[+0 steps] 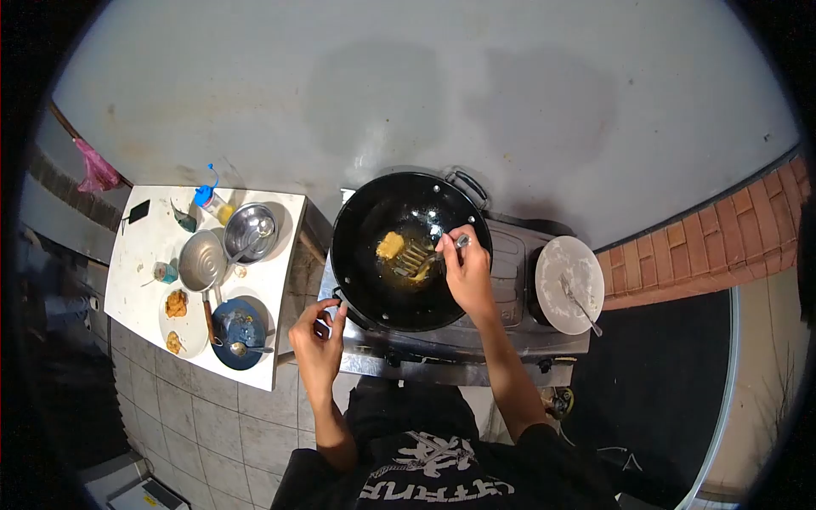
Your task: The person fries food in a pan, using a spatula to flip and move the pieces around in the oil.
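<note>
A black wok (365, 293) with a little oil in its bottom sits on the stove. In the oil lies a golden piece of battered food (390, 246), and another yellowish piece (421, 274) shows beside the slotted spatula (415, 257). My right hand (467, 276) is closed around the spatula's handle above the wok, its slotted head down in the oil. At the wok's lower left edge, my left hand (319, 344) has its fingers curled and pinched on the small wok handle (338, 294).
Right of the wok, a pale plate (554, 255) carries a fork (580, 303). On the white table (140, 255) at left are a steel bowl (246, 223), a saucepan (202, 255), a plate (195, 331) with fried pieces, a blue plate (228, 314) and a blue-capped bottle (208, 201).
</note>
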A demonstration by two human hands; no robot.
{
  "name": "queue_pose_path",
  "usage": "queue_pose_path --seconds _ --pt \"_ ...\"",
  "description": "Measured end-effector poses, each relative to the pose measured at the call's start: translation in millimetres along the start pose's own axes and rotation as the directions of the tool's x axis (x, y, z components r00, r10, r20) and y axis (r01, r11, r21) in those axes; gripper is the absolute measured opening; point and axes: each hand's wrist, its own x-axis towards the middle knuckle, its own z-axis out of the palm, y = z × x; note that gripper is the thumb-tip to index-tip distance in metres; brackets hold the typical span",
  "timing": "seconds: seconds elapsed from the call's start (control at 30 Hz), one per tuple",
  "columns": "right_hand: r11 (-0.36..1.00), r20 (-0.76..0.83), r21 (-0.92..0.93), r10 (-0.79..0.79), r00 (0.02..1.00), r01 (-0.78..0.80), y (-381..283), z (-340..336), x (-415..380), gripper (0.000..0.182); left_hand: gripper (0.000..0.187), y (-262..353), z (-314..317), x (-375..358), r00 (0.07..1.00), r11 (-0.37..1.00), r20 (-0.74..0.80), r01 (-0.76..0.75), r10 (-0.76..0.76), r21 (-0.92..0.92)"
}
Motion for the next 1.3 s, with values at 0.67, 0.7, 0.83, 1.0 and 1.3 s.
queue_pose_path --seconds 0.67,0.7,0.83,1.0,1.3 --pt "0.985 0.095 0.076 -0.159 0.983 0.152 -31.3 -15.1 40.0 0.018 0.018 21.2 -14.1 -14.1 0.997 0.989 -0.019 0.073 -0.071 0.13" --pt "0.985 0.095 0.084 -0.161 0.982 0.154 -23.3 -19.3 37.4 0.018 0.018 20.7 -13.0 -17.4 0.998 0.989 -0.01 0.066 -0.065 0.131" --pt "0.987 -0.006 0.131 -0.098 0.995 0.098 11.9 -28.4 26.6 0.016 0.018 25.2 -8.1 -27.3 0.995 0.987 0.058 0.073 -0.082 0.142" --pt "0.982 0.006 0.158 -0.104 0.995 0.101 19.1 -28.3 11.7 0.015 0.018 26.8 -3.6 -33.3 0.996 0.982 0.07 0.043 -0.056 0.184" --pt "0.971 0.085 0.16 -0.194 0.977 0.178 22.2 -15.8 6.6 0.015 0.02 30.9 -2.5 -58.2 1.0 0.987 0.025 -0.002 -0.002 0.159"
